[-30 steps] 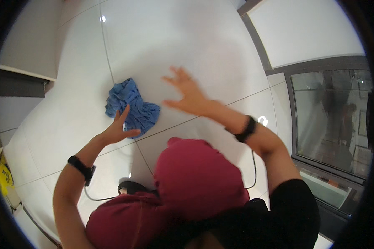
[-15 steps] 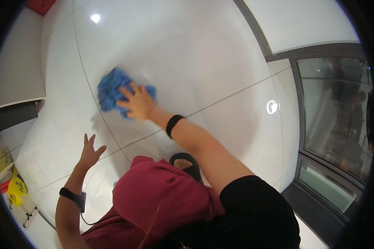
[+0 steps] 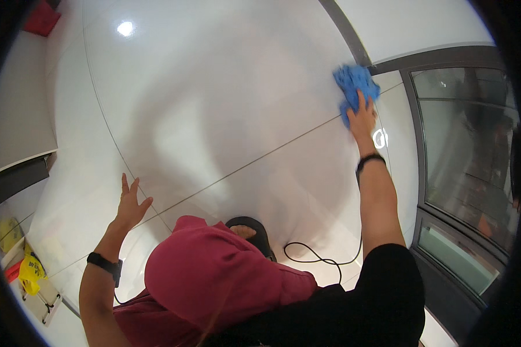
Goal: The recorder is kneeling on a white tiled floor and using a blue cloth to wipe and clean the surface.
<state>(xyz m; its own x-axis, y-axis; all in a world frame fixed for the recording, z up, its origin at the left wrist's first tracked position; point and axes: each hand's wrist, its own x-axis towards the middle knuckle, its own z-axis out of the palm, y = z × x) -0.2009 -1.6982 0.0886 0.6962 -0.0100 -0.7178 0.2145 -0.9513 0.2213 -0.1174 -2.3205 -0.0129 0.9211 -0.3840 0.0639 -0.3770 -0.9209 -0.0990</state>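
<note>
My right hand [image 3: 363,120] reaches far to the right and presses a crumpled blue cloth [image 3: 353,84] against the white tiled floor [image 3: 214,115]. The cloth lies by the corner of the dark frame, and its edges are slightly blurred. My left hand [image 3: 132,208] hangs at the left with fingers spread, holding nothing; whether it touches the floor I cannot tell. Each wrist wears a black band. One foot in a black sandal [image 3: 255,231] shows beside my dark red clothing.
A dark-framed glass panel [image 3: 469,144] stands along the right. A black cable [image 3: 312,260] loops on the floor near my right arm. At the left are a pale cabinet [image 3: 20,110] with a dark lower edge and a yellow bag [image 3: 32,270]. Something red [image 3: 41,18] sits far left.
My right hand has swept the blue cloth from the left middle of the floor to the right, beside the dark frame. The left hand stays nearly in place. The cable loop now shows.
</note>
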